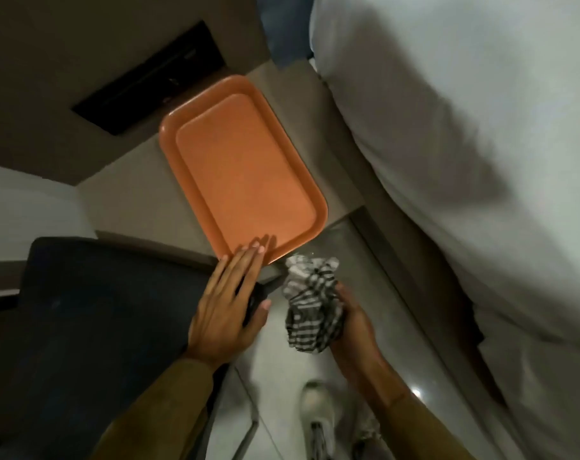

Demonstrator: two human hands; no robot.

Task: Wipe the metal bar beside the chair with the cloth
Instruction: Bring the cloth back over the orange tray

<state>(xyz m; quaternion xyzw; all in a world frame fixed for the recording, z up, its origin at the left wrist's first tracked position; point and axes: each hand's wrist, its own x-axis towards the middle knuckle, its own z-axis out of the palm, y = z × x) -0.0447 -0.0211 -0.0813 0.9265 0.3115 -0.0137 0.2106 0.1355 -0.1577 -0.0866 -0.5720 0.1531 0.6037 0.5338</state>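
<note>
Head view, looking steeply down: at far left a dark, flat-topped chair (93,313) fills the lower corner, its surface dim and without any label or writing that can be read. The left hand (227,303), in an olive-brown sleeve (156,410), lies on the chair's right edge with its fingers (245,263) straight, released and close together, grasping nothing; the thumb sticks out to the right over the floor. Just past those fingertips sits a plain orange rectangular plastic tray (242,171) with rounded corners (no print on it), resting on a beige ledge (318,104), and the fingertips overlap its near rim. Right of the thumb, a crumpled black-and-white checked cloth (311,303) is bunched in the right hand (351,327), whose fingers are clenched around it from below; the cloth's loose top pokes up above them, near the tray's near corner. Below the hands, a thin grey metal bar (248,413) runs along the pale glossy floor (282,366) beside the chair's edge, well apart from the cloth; blur hides its detail. A light-coloured shoe (318,410) shows beneath the right wrist. White bedding (464,144) fills the right side.
</note>
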